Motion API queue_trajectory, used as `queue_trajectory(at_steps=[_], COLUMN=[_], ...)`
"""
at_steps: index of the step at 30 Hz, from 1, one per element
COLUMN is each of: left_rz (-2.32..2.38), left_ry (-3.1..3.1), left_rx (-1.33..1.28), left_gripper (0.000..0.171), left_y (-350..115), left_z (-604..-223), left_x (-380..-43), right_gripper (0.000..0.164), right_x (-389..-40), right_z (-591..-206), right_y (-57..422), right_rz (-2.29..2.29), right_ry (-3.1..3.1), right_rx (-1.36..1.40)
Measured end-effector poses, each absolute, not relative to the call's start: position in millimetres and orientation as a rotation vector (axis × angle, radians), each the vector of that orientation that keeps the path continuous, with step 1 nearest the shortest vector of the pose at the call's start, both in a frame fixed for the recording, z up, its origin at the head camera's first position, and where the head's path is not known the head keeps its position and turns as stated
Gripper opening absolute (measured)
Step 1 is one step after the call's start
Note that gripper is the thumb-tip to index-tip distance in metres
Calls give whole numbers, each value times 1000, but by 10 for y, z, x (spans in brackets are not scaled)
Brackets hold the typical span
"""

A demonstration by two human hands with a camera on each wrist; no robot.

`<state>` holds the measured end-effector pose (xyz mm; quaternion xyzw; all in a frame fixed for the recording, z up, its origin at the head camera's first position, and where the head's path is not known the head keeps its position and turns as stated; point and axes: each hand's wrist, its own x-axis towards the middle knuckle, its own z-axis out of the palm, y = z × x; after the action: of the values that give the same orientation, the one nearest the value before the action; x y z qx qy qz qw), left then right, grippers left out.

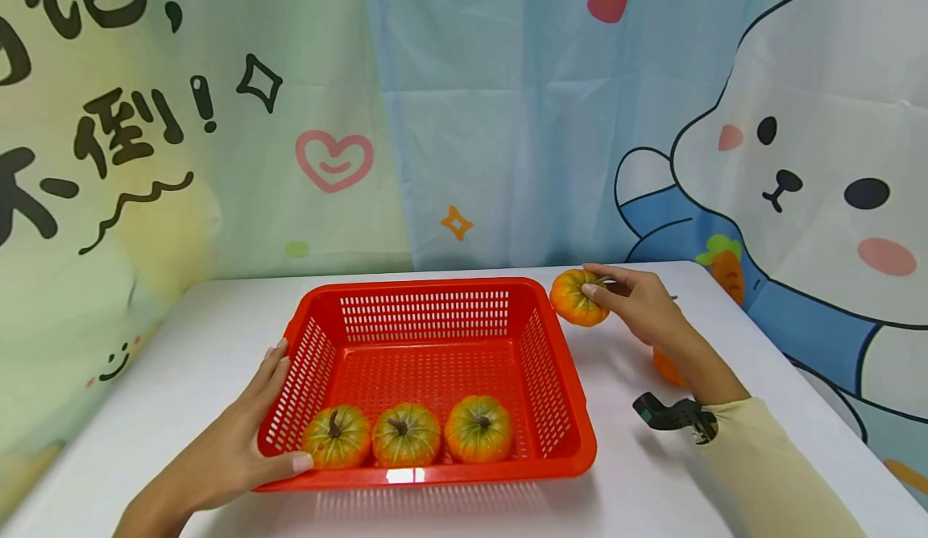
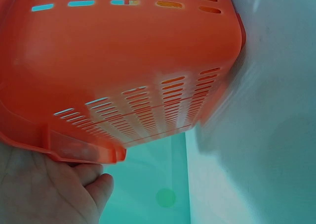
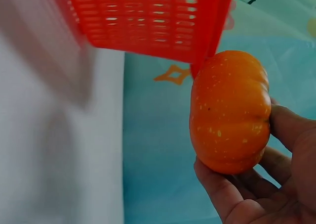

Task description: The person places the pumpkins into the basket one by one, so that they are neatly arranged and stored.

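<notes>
A red plastic basket [image 1: 428, 477] stands on the white table, with three small orange-green pumpkins [image 1: 406, 435] in a row along its front side. My left hand [image 1: 242, 433] rests at the basket's front left corner, thumb along the front rim and straight fingers against the left side. In the left wrist view, that hand [image 2: 49, 189] lies by the rim, outside the slotted wall. Just beyond the basket's back right corner, my right hand [image 1: 641, 300] holds another pumpkin [image 1: 576, 298] between thumb and fingers, raised above the table. Its smooth orange underside [image 3: 229, 112] shows in the right wrist view.
Another orange pumpkin [image 1: 667, 367] sits on the table right of the basket, mostly hidden by my right forearm. A dark wrist camera mount [image 1: 670, 413] juts from the right sleeve. A printed curtain [image 1: 471, 119] hangs behind the table's back edge.
</notes>
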<state>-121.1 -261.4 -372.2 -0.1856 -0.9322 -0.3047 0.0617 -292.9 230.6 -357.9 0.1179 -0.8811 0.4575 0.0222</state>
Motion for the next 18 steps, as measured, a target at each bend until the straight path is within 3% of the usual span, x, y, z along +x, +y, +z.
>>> queue_trajectory(at_steps=[9, 18], left_rz=[-920, -920], left_ry=[-2817, -2815], left_rx=[-555, -556], left_gripper=[113, 112], left_y=[-2610, -2605], left_z=[-3723, -3715], left_x=[-1211, -1203], right_gripper=[54, 62], right_x=[-2977, -2984], right_z=[-3297, -3181], right_y=[2153, 1975], right_rz=[1399, 1397], right_ry=[-2701, -2742], right_rx=[540, 629])
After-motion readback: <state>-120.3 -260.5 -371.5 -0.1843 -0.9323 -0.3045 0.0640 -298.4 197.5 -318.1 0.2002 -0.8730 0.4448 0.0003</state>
